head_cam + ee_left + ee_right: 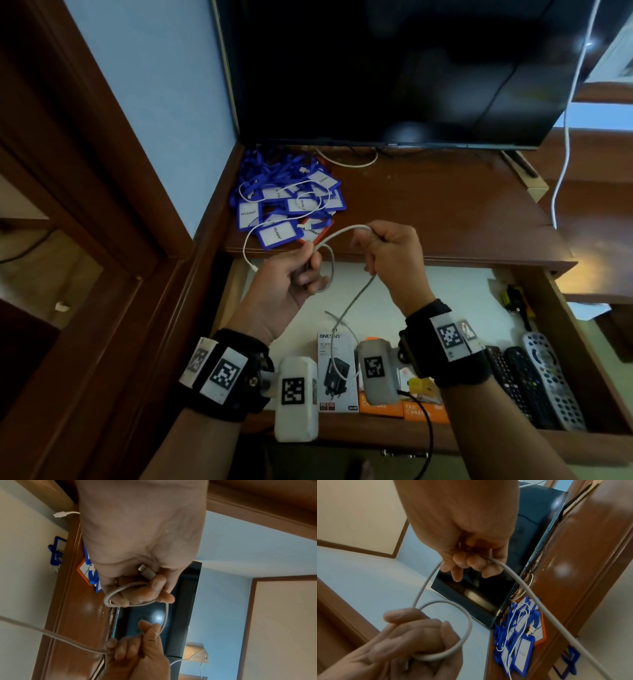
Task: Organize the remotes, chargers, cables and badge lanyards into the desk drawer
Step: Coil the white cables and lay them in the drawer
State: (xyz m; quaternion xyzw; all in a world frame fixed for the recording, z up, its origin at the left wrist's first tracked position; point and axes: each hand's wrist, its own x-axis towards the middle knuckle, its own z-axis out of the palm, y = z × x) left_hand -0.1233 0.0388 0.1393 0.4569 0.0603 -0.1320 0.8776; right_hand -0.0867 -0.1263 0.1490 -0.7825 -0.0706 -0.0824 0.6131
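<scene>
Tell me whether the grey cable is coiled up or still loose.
Partly coiled: the left hand holds one loop of the grey cable; the rest runs loose through the right hand.

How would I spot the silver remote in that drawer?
Look in the open drawer under the desk, at its right front corner. Three remotes lie side by side; the silver remote is rightmost, pale with light buttons, while the black remotes are dark.

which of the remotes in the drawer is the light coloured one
The silver-grey remote with pale round buttons, lying farthest right in the open drawer. The two remotes to its left are black.
</scene>
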